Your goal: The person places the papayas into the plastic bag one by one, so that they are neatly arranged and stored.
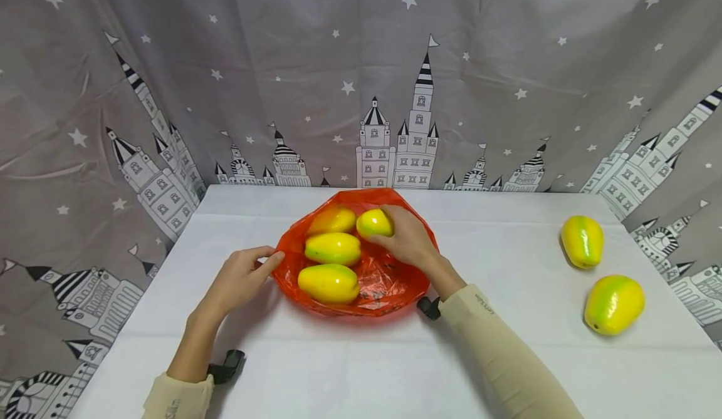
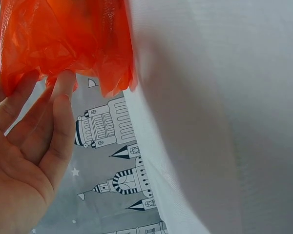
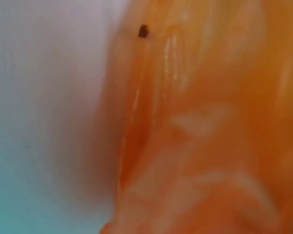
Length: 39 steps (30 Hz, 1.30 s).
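A red plastic bag (image 1: 389,281) lies spread open in the middle of the table. Three yellow-green mangoes, one of them the front mango (image 1: 329,284), lie in its left half. My right hand (image 1: 408,234) reaches inside and grips another mango (image 1: 374,223) toward the back of the bag. At the left rim, my left hand (image 1: 242,275) pinches the bag's edge between thumb and fingers. The left wrist view shows the fingers (image 2: 63,117) of that hand against the thin red film. Blurred bag plastic (image 3: 200,146) fills much of the right wrist view, with the right hand hidden there.
Two more mangoes, a rear one (image 1: 583,242) and a nearer one (image 1: 613,304), sit on the right side of the white-covered table (image 1: 507,356). A grey curtain (image 1: 316,62) printed with castles and stars hangs behind and along both sides.
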Motion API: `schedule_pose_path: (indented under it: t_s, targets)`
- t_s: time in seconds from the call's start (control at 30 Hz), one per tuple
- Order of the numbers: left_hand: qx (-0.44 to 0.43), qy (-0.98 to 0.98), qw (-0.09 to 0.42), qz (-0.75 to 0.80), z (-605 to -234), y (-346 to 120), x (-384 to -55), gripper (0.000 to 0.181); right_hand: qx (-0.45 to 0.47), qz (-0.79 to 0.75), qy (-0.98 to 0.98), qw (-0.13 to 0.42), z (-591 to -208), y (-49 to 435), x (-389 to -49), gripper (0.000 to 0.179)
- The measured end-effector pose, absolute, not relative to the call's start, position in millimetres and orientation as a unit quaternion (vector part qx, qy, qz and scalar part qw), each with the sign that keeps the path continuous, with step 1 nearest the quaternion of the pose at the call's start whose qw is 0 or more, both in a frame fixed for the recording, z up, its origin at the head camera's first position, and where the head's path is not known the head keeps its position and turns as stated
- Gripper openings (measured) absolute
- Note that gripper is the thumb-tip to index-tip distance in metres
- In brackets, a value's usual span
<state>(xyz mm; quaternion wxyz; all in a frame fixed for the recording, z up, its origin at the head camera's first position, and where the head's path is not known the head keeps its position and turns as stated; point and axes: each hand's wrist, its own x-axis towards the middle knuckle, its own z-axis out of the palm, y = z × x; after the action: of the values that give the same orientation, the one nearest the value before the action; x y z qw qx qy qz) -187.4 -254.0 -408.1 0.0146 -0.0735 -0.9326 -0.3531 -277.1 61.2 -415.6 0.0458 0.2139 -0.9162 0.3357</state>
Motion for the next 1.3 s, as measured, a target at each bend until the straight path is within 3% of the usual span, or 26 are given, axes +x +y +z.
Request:
schedule_pose_path:
  t_s: [0.47,1.3]
  targets:
    - [-0.078,-0.933,0.022,-0.350,-408.3,-253.8,-186.9,0.041,0.228,0.321,-0.919,-0.003,-423.4,57.0,-281.5,0.065]
    - [-0.081,-0.932,0.015,-0.352,-407.2,-255.1,-185.8,0.040,0.222,0.322,-0.920,-0.005,-424.2,53.8,-281.1,0.068]
